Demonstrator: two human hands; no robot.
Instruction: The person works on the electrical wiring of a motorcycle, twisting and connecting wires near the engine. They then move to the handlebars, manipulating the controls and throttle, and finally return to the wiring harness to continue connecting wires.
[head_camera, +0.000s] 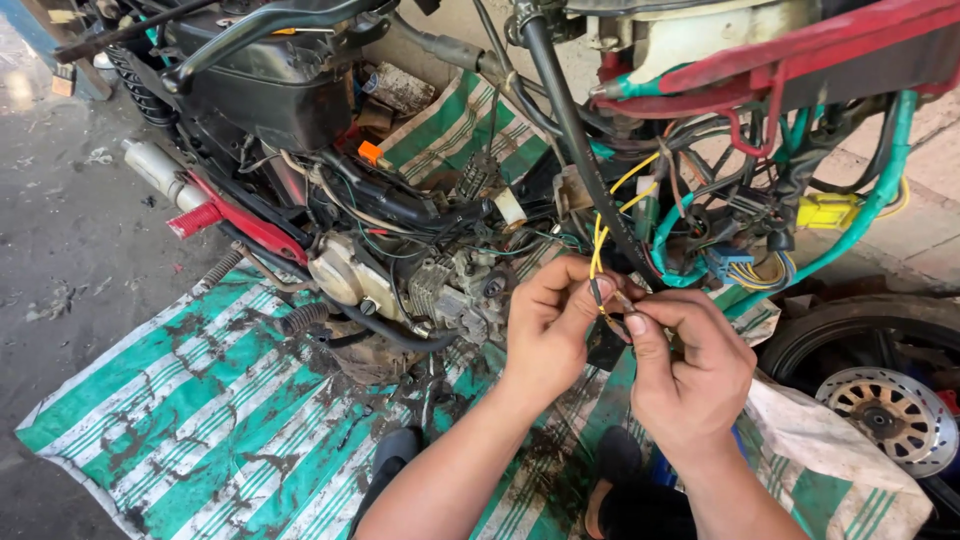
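Head view. Both hands meet at frame centre, just below the stripped motorcycle's hanging harness. Left hand (548, 318): fingers closed, thumb and forefinger pinching the thin yellow insulated wires (599, 240) at about 1 o'clock from its palm. Right hand (690, 365): fingers also closed, thumb and forefinger tips nipping the same wire bundle a little lower, at about 10 o'clock from its palm. The two pinch points nearly touch; neither hand is clearly nearer.

Wire long axis: roughly 12 to 6 o'clock, running up from the fingers toward the thick black cable (570, 120), leaning slightly to 1 o'clock.

Surroundings: grey metal engine block (440, 285) at 9 o'clock of the hands, near but apart. Blue plastic connector (728, 262) and yellow plastic connector (826, 211) at 2 o'clock. Black tyre with silver brake disc (895, 410) at 4 o'clock. Open room lies toward 6 to 7 o'clock, over the soiled green-and-white striped woven mat (210, 420).
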